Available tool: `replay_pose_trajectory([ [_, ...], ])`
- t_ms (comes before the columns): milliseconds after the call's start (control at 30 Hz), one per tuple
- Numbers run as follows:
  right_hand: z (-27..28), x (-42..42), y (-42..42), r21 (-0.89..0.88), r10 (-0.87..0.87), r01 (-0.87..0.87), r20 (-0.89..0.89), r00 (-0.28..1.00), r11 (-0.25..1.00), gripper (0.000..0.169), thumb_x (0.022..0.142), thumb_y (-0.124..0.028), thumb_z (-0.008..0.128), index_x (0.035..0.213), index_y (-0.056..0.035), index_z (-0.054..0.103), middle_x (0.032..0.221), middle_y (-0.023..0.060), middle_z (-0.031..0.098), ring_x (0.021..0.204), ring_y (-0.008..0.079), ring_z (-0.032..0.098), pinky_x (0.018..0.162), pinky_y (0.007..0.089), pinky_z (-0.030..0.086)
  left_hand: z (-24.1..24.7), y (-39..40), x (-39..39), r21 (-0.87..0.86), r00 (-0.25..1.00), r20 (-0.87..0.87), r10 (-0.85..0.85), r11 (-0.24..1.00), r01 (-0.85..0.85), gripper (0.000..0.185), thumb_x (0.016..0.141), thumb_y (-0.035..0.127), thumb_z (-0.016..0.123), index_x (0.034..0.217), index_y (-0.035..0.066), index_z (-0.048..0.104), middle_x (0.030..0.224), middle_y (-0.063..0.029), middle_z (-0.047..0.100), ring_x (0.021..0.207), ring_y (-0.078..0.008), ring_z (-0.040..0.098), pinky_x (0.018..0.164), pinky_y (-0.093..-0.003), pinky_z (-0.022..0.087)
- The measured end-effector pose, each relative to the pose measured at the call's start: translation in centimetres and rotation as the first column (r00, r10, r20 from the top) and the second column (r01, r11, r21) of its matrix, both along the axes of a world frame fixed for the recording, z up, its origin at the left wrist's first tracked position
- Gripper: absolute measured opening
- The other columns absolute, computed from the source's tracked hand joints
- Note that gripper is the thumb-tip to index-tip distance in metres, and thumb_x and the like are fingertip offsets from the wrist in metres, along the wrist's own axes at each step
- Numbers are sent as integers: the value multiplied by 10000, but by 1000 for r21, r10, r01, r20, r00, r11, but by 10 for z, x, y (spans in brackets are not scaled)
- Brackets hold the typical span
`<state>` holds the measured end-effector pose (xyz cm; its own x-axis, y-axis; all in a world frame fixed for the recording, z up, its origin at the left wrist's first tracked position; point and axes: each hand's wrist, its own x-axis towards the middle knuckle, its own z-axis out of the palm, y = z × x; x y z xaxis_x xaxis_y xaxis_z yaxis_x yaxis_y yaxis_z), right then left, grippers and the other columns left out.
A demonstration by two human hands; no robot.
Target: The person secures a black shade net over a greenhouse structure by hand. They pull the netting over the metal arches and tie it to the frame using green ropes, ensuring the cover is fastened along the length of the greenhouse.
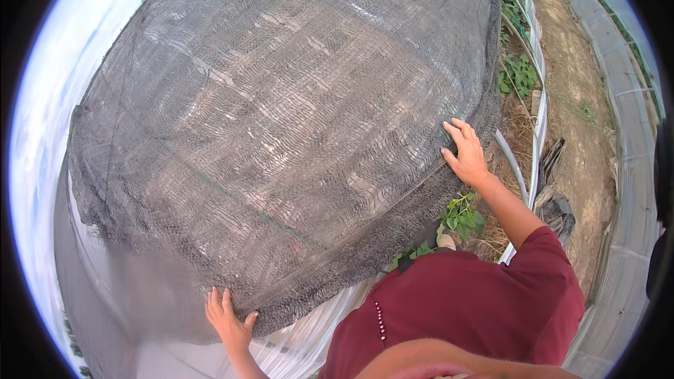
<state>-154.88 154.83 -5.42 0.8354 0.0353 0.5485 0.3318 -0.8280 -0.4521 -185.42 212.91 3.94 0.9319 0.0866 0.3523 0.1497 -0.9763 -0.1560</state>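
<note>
A large sheet of dark shade netting (316, 110) spreads in front of me over a broad curved surface, with a doubled or bunched band along its near edge. My left hand (230, 321) rests at the lower left corner of that band, fingers spread and thumb apart. Farther right, my right hand (467, 155) lies on the netting near its right edge, fingers slightly bent and apart. Neither hand shows cloth gripped between the fingers. Clear plastic film (295, 345) shows under the near edge of the netting.
Leafy green plants (463, 216) grow below the netting's near edge. To the right are a bent pale pipe (512, 163), crumpled dark plastic (557, 216), a dirt path (574, 100) and a long plastic-covered structure (634, 168).
</note>
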Motion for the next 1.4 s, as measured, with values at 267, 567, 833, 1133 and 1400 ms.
replay_pose_trajectory([
  [267, -3, -10, -8, -74, 96, -90, 95, 991, 993, 607, 834, -232, 712, 1392, -106, 507, 1424, 164, 439, 1323, 365, 405, 1103, 483, 317, -26, -12, -4, -82, 998, 67, -12, 996, 18, 899, 626, 353, 822, 1389, 39, 463, 1494, -214, 393, 1361, -441, 352, 1144, -534, 261],
  [567, -23, 1, -5, -100, 141, -124, 187, 972, 987, 660, 833, -274, 726, 1426, -135, 474, 1462, 158, 413, 1341, 368, 397, 1122, 484, 305, -74, -28, -13, -133, 982, 160, 103, 988, -82, 826, 682, 120, 791, 1430, 47, 447, 1525, -218, 367, 1389, -423, 336, 1151, -520, 238],
  [833, -14, 24, 1, -128, 185, -152, 303, 935, 980, 673, 812, -271, 736, 1420, -129, 486, 1461, 142, 427, 1345, 340, 406, 1122, 474, 309, -100, -56, -38, -132, 961, 247, 129, 986, -99, 854, 696, 132, 802, 1456, 66, 419, 1545, -202, 349, 1424, -410, 300, 1169, -534, 213],
  [1133, -28, 36, -12, -169, 179, -117, 421, 889, 979, 668, 835, -226, 728, 1445, -135, 472, 1483, 126, 425, 1352, 332, 413, 1119, 470, 314, -161, -83, -43, -104, 915, 339, 220, 975, -196, 911, 699, 272, 834, 1482, 112, 395, 1571, -161, 308, 1464, -359, 257, 1198, -544, 157],
  [1400, -24, 75, -16, -244, 161, -52, 453, 877, 968, 643, 895, -276, 694, 1475, -156, 445, 1465, 130, 451, 1344, 332, 433, 1094, 466, 366, -168, -78, -52, -49, 848, 491, 198, 979, -200, 678, 809, 255, 769, 1412, 143, 480, 1463, -111, 455, 1398, -306, 377, 1168, -545, 196],
])
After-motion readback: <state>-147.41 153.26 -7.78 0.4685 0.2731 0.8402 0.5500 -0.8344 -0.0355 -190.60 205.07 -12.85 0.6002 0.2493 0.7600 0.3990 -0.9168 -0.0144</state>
